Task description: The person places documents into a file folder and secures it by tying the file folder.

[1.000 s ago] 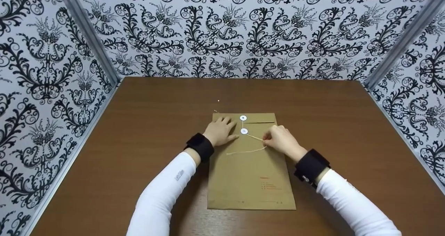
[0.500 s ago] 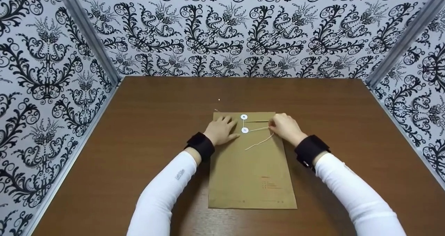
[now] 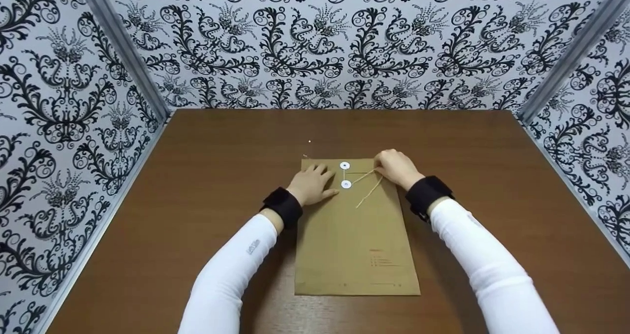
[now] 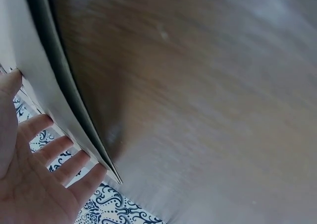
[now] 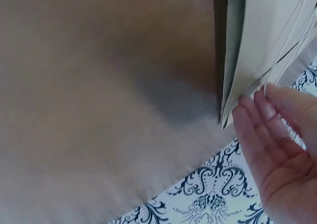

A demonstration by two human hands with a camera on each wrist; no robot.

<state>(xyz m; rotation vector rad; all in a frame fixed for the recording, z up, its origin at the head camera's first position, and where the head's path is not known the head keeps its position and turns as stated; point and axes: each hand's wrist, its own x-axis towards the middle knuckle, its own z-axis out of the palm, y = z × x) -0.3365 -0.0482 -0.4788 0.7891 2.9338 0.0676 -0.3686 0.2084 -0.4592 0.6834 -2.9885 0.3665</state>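
A brown paper string-tie envelope [image 3: 354, 240] lies flat on the table, its flap folded down at the far end. Two white paper buttons, the upper one [image 3: 345, 165] on the flap and the lower one [image 3: 346, 184] below it, are linked by string. My left hand [image 3: 310, 185] presses the envelope's upper left with fingers spread; in the left wrist view its fingertips rest on the paper. My right hand [image 3: 396, 168] pinches the string [image 3: 365, 176] between thumb and fingers over the upper right corner. A loose tail of string hangs down from the pinch onto the paper.
The brown wooden table [image 3: 221, 152] extends around the envelope on all sides. Black-and-white patterned walls [image 3: 305, 44] stand behind and at both sides, with grey metal posts [image 3: 125, 48] at the corners. A tiny white speck [image 3: 309, 141] lies beyond the envelope.
My right hand has moved up and away, then slightly left, swinging the pinched string from below the lower button to above it. My left hand has stayed in place.
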